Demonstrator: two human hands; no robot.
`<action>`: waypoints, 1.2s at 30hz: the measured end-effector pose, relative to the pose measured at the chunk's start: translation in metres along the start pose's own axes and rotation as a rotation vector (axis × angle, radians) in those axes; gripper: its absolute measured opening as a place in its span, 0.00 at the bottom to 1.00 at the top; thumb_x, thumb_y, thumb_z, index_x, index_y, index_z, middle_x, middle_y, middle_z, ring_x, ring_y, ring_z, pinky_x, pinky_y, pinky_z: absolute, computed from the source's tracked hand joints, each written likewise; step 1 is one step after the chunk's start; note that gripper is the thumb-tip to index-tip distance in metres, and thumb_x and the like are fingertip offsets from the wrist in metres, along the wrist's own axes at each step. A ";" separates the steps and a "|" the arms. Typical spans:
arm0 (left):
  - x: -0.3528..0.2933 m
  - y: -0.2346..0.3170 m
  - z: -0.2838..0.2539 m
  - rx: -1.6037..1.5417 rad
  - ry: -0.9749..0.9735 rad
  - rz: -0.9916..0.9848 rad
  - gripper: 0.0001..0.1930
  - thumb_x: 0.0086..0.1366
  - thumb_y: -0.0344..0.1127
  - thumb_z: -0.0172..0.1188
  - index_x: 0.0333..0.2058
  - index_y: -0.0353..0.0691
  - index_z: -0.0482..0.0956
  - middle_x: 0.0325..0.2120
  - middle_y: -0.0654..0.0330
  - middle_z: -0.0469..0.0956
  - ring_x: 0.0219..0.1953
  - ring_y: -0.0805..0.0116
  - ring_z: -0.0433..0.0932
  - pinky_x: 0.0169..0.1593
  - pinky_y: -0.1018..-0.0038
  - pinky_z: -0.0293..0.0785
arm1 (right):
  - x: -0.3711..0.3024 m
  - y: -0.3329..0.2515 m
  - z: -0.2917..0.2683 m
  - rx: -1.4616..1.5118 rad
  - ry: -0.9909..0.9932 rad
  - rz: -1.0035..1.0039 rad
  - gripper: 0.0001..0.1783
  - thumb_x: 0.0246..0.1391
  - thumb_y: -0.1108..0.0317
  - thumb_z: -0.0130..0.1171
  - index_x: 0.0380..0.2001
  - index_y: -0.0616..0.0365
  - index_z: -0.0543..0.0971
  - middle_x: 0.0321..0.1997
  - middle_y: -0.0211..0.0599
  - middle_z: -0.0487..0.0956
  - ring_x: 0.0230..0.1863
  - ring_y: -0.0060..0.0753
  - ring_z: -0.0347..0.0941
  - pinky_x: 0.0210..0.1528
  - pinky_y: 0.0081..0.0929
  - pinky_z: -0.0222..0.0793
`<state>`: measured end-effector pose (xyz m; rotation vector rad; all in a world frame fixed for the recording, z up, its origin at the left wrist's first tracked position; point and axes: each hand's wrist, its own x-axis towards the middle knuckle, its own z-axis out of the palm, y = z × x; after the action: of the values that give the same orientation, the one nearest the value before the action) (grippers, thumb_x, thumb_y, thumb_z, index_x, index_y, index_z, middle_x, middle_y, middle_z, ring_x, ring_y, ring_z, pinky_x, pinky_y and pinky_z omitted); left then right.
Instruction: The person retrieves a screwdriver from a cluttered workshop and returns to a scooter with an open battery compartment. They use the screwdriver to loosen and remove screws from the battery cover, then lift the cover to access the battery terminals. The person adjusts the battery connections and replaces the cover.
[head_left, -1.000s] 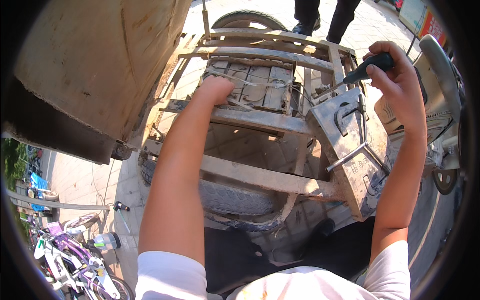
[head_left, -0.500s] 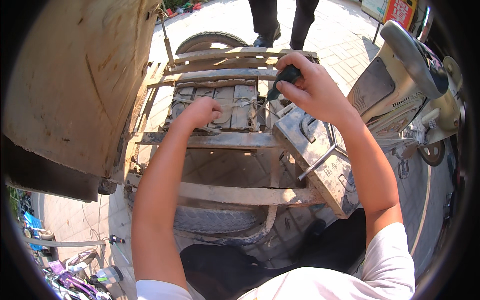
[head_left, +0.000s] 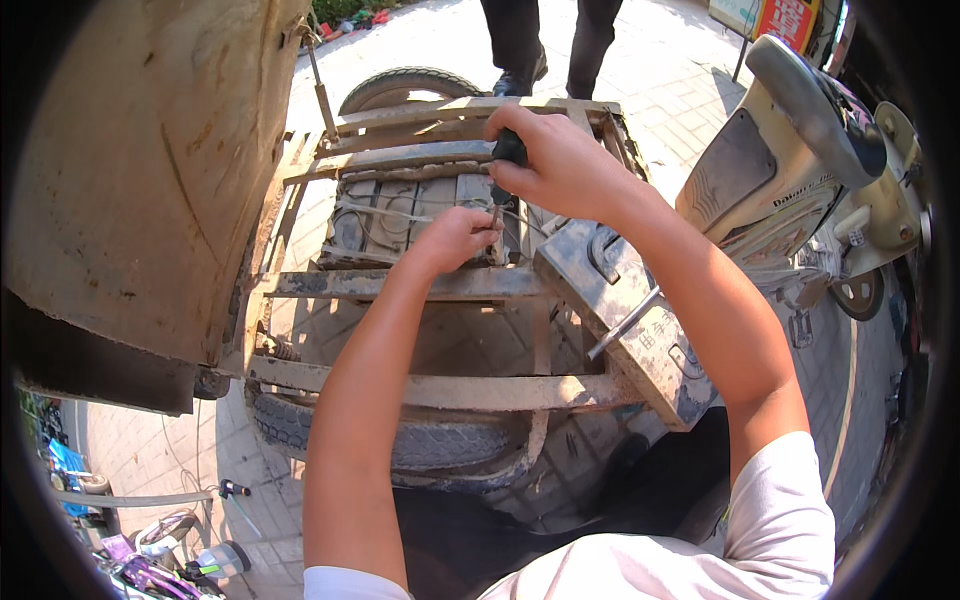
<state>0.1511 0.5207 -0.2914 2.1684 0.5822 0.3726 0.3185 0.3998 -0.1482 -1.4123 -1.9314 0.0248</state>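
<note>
Sunlit pavement [head_left: 660,140] of pale bricks spreads behind the wired block [head_left: 385,230], and a person in dark trousers [head_left: 513,35] stands there. Around the block is a frame [head_left: 330,285] of straight metal bars, dusty and worn brown in places. The block consists of grey boxes set side by side, with thin cables and a pale band across them. Left of the block rises a large panel [head_left: 130,180], scratched and rust-stained; beyond the block, a tyre [head_left: 410,83] shows its rough tread. Right of the block, a scuffed metal box [head_left: 655,370] lies aslant, with a smooth rod [head_left: 625,325] over it; further right is a cream scooter [head_left: 770,165]. The screwdriver [head_left: 508,150] is above the right side of the block, dark rounded handle upward, thin metal shaft downward. The right hand [head_left: 560,165] has its grip clamped on this handle. The left hand [head_left: 458,240] is over the block's near right part, fingertips close beside the shaft; whether its grip holds something, I cannot tell.
</note>
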 end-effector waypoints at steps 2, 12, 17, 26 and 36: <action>-0.001 -0.001 0.001 0.053 -0.003 -0.013 0.13 0.63 0.35 0.62 0.44 0.37 0.83 0.30 0.49 0.82 0.32 0.56 0.80 0.40 0.66 0.74 | 0.001 -0.001 0.000 0.010 -0.029 0.027 0.17 0.51 0.66 0.60 0.44 0.60 0.72 0.29 0.52 0.79 0.34 0.56 0.77 0.36 0.44 0.70; -0.007 0.022 -0.001 0.364 0.039 -0.092 0.10 0.63 0.33 0.64 0.41 0.35 0.83 0.29 0.54 0.82 0.32 0.67 0.79 0.40 0.69 0.74 | 0.014 -0.006 -0.002 -0.045 -0.157 0.059 0.18 0.50 0.65 0.59 0.44 0.61 0.77 0.36 0.53 0.81 0.39 0.54 0.79 0.42 0.43 0.74; -0.008 0.015 0.005 -0.135 0.128 -0.059 0.12 0.60 0.33 0.66 0.42 0.35 0.82 0.30 0.54 0.83 0.34 0.63 0.81 0.42 0.69 0.75 | 0.019 -0.007 0.003 -0.089 -0.136 -0.083 0.14 0.52 0.65 0.60 0.41 0.61 0.77 0.35 0.50 0.81 0.39 0.54 0.79 0.42 0.43 0.74; -0.006 -0.003 0.002 0.517 0.049 -0.053 0.12 0.57 0.33 0.65 0.39 0.36 0.84 0.33 0.47 0.83 0.38 0.52 0.82 0.44 0.63 0.76 | 0.009 -0.009 -0.004 -0.008 -0.060 0.012 0.15 0.53 0.66 0.60 0.42 0.62 0.76 0.33 0.52 0.81 0.40 0.55 0.79 0.43 0.44 0.74; 0.008 0.008 0.017 0.588 0.007 -0.297 0.12 0.55 0.37 0.67 0.35 0.37 0.85 0.32 0.45 0.82 0.38 0.47 0.81 0.44 0.60 0.76 | -0.053 -0.005 -0.077 0.157 0.360 0.325 0.13 0.55 0.61 0.62 0.40 0.57 0.78 0.17 0.34 0.74 0.19 0.21 0.68 0.23 0.25 0.64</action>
<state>0.1677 0.5100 -0.2950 2.5741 1.1105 0.0441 0.3641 0.3243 -0.1184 -1.4948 -1.3679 0.0687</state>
